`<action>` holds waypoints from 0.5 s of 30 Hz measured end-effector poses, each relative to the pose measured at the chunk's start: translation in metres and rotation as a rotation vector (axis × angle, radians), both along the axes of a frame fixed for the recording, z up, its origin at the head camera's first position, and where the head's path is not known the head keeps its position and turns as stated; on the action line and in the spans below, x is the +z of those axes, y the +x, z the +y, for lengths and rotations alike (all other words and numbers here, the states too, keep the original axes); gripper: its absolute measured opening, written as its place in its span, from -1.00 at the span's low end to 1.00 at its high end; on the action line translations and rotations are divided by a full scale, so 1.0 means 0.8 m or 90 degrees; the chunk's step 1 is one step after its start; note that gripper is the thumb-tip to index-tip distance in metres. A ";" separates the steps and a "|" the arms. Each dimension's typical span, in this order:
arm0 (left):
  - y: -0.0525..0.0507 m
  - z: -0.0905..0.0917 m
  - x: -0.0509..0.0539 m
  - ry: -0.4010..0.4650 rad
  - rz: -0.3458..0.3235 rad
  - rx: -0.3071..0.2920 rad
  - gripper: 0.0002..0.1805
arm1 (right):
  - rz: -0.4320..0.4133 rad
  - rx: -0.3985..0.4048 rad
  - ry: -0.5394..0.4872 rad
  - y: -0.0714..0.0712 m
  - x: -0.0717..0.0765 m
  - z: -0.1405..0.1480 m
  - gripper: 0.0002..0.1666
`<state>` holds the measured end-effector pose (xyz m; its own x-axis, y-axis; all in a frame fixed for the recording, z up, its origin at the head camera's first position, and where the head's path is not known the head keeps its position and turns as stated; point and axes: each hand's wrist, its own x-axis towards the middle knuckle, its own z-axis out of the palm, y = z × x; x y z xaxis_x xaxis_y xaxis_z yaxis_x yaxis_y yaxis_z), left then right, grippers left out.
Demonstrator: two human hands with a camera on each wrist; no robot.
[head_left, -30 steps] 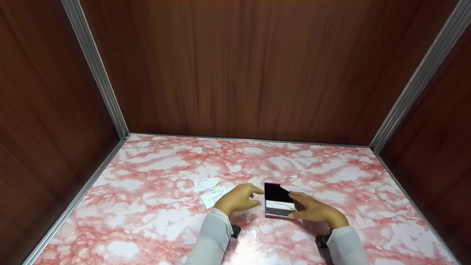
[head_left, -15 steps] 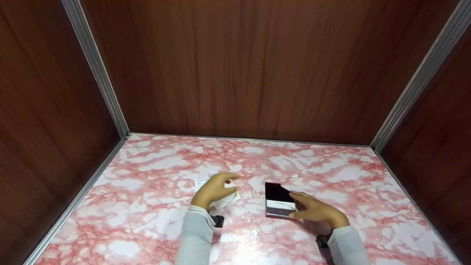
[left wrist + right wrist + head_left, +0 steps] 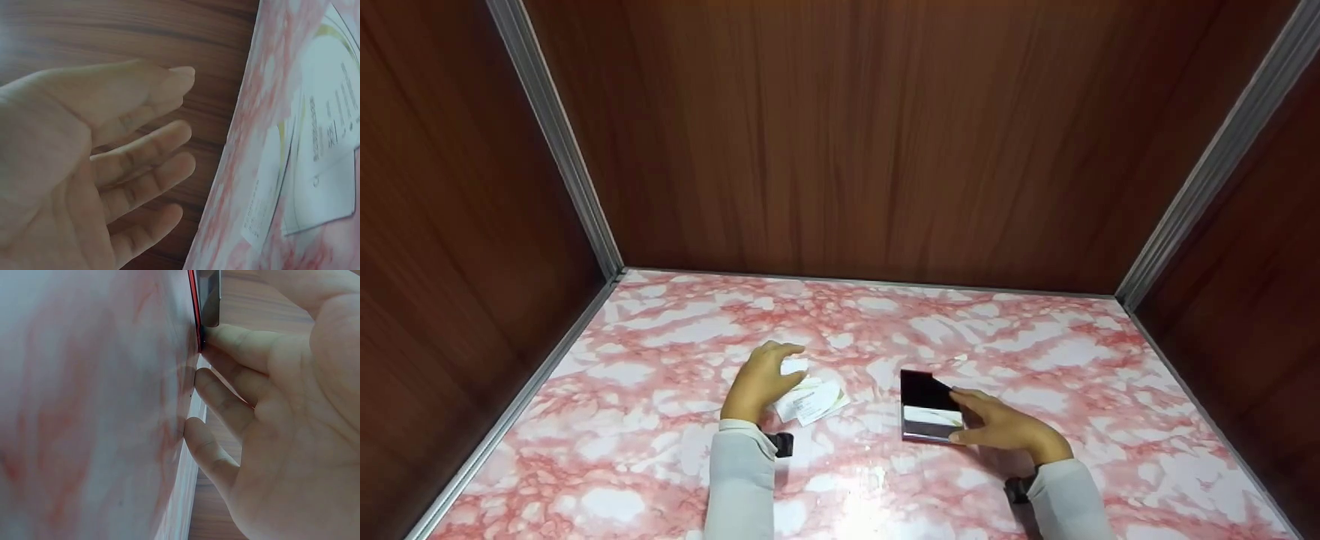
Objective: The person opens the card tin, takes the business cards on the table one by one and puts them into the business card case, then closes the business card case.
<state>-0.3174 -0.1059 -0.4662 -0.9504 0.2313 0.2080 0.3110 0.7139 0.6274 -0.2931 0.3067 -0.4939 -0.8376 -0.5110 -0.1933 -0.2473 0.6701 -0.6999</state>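
My left hand (image 3: 757, 384) hovers over several white business cards (image 3: 817, 401) lying overlapped on the table. Its fingers bend loosely with a gap to the thumb. In the left wrist view the hand (image 3: 95, 157) holds nothing, and the printed cards (image 3: 329, 124) lie apart from its fingertips. Further right, a dark business card case (image 3: 921, 388) lies flat with a white card strip (image 3: 931, 417) showing across it. My right hand (image 3: 1009, 429) grips the case's right side between thumb and fingers. In the right wrist view, fingertips touch the red-edged case (image 3: 211, 298), which is partly cut off.
The table (image 3: 660, 450) has a red and white marbled top. Dark wood panels (image 3: 840, 150) enclose it at the back and both sides, with metal posts (image 3: 562, 142) at the corners. Bright light reflects near the front middle.
My left hand has moved left, from beside the case to over the loose cards, uncovering the right-hand ones. My right hand and the case have stayed in place.
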 end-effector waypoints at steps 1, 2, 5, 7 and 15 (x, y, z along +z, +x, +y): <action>0.000 0.000 -0.001 -0.008 -0.008 0.008 -0.54 | 0.001 0.001 -0.001 0.000 0.000 0.000 0.02; 0.001 0.001 -0.002 -0.016 -0.021 0.013 -0.54 | 0.001 0.002 -0.002 0.000 0.001 0.000 0.02; 0.002 0.006 -0.003 -0.037 -0.080 0.025 -0.55 | 0.006 0.004 -0.002 0.000 0.002 0.000 0.02; 0.003 0.011 -0.005 -0.047 -0.120 0.031 -0.54 | 0.007 0.007 -0.005 0.000 0.003 0.000 0.02; 0.008 0.023 -0.010 -0.094 -0.186 0.041 -0.42 | 0.007 0.013 -0.011 -0.001 0.002 -0.001 0.01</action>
